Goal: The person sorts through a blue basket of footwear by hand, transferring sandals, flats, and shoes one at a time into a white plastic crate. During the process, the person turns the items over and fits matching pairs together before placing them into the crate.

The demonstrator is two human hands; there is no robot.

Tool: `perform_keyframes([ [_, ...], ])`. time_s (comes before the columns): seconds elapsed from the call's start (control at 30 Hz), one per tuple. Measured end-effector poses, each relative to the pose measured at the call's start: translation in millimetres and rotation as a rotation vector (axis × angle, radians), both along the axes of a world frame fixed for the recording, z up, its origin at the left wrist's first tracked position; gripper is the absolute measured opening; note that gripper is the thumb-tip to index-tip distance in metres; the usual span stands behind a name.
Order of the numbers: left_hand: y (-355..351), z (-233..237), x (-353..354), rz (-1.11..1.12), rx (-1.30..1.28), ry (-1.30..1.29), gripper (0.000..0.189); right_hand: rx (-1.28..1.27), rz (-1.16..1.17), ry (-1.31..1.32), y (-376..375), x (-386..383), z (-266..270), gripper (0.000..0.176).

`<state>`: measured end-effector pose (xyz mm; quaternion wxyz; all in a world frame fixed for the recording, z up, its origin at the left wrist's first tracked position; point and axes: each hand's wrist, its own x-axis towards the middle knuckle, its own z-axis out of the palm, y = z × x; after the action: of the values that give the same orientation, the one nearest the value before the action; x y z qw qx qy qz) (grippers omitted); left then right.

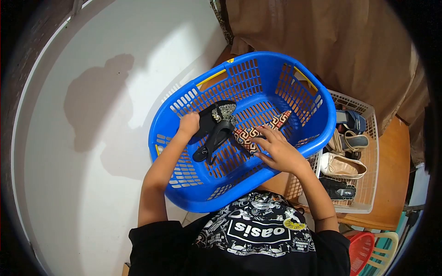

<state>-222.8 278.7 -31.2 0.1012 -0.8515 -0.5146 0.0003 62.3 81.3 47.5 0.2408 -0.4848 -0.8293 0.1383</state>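
Observation:
Inside a blue plastic laundry basket (pixel 184 191) lie several shoes. My left hand (pixel 189 123) is closed at the end of a black shoe with a glittery toe (pixel 224 111), at the basket's left side. Against that shoe rests a black open shoe with a strap (pixel 220 134); it partly overlaps the glittery one. On the right, a pointed shoe with a red, cream and black geometric pattern (pixel 279 121) lies under my right hand (pixel 275 148). The fingers there are apart and curved over the patterned shoe, seemingly touching it. The hand hides part of it.
Right of the basket, a white wire crate (pixel 371 184) holds a white flat (pixel 343 165), a beige sandal (pixel 355 140), a blue shoe (pixel 354 120) and a black shoe (pixel 340 189). It stands on a wooden table (pixel 393 175). A brown curtain (pixel 322 37) hangs behind; a white wall (pixel 106 198) bounds the left.

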Motion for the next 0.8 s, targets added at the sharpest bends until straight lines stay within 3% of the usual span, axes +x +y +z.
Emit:
perform_keyframes([
  [0.27, -25.6, 79.2, 13.3, 0.048, 0.039, -0.335, 0.019, 0.024, -0.020, 0.075, -11.4, 9.5, 5.7, 0.032],
  [0.4, -50.4, 101.3, 35.8, -0.064, 0.102, -0.531, 0.028, 0.049, -0.050, 0.225, -16.6, 16.6, 8.0, 0.032],
  [0.5, -68.6, 105.7, 59.5, 0.001, -0.294, -0.886, 0.032, 0.007, -0.120, 0.368, -27.2, 21.7, 15.2, 0.032],
  [0.63, -84.8, 103.3, 95.4, -0.093, -0.607, -1.140, 0.039, 0.028, -0.192, 0.582, -40.0, 32.5, 20.2, 0.035],
  [0.67, -91.8, 104.7, 105.3, -0.104, -0.611, -1.140, 0.039, 0.032, -0.201, 0.579, -44.2, 35.3, 20.5, 0.035],
  [0.73, -120.5, 127.7, 135.1, -0.130, -0.716, -1.356, 0.042, -0.057, -0.284, 0.831, -51.7, 41.2, 20.9, 0.037],
  [0.8, -128.4, 119.5, 152.0, -0.251, -0.715, -1.379, 0.044, -0.011, -0.300, 0.796, -58.9, 49.5, 16.8, 0.042],
])
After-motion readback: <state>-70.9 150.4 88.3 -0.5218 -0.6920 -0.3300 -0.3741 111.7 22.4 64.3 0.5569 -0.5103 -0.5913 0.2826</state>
